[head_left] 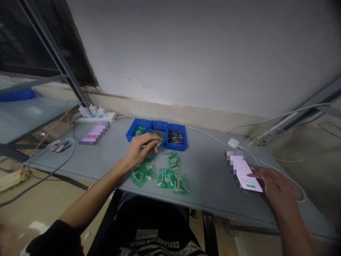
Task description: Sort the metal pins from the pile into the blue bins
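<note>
My left hand (141,147) pinches a small green plastic bag (160,143) between thumb and fingers, in front of the blue bins. Part of that bag is hidden by the fingers. Below it on the table lie several green bags (165,178) with short metal pieces inside. At the right, my right hand (278,186) reaches over a phone (243,170) with a lit screen. Its index finger is stretched out and touches or hovers just over the glass; the other fingers are loosely bent, holding nothing.
Three blue bins stand in a row; the right bin (185,144) holds many small metal pieces, the left bin (129,136) green bags. A power strip (97,118), another phone (95,133) and a white earbud case (233,143) lie on the grey table (207,160). Cables run along the wall.
</note>
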`<state>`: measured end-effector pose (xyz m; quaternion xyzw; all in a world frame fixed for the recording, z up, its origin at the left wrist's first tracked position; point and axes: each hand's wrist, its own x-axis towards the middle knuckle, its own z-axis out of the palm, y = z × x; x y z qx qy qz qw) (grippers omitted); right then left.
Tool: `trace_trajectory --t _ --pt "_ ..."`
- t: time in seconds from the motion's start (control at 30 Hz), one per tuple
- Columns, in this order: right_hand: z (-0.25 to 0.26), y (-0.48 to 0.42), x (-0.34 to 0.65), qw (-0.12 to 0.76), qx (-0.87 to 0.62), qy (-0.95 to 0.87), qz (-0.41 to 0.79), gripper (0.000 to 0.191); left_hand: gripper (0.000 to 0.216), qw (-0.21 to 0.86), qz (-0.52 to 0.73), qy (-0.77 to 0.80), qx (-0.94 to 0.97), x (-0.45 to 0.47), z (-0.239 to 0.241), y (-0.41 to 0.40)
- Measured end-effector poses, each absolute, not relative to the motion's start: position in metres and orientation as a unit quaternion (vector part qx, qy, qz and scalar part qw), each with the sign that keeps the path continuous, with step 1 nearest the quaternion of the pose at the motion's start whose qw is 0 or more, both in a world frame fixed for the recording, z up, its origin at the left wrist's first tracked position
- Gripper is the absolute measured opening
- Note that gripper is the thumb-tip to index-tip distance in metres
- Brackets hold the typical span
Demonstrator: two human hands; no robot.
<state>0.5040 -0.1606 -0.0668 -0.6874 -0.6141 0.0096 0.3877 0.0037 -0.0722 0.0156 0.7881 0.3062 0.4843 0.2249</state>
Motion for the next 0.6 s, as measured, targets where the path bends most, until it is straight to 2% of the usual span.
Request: trace_trajectory --t 0.13,0.23,0.37,0.43,0.6 --pt "-0.0702 -0.1564 0.5056 0.375 -0.688 -0.621 0.006 0.055 0.024 0.174 0.473 0.316 0.804 0.0029 0.0198 -0.073" --pt "-0.0703 -0.1561 0.5048 0.392 -0.682 -0.618 0.008 0.054 0.048 0.124 0.465 0.326 0.814 0.0023 0.0196 -0.0728" --pt "-0.0686 -0.158 0.5035 0.397 -0.679 -0.618 0.014 0.052 0.076 0.11 0.462 0.327 0.817 0.0025 0.0151 -0.0703" --pt "-0.0689 -0.1585 0.5037 0.395 -0.678 -0.619 0.015 0.051 0.075 0.108 0.462 0.327 0.817 0.0025 0.0127 -0.0687" --pt "-0.0714 -0.1572 0.5061 0.401 -0.675 -0.619 0.016 0.052 0.055 0.12 0.468 0.316 0.817 0.0003 0.012 -0.0667"
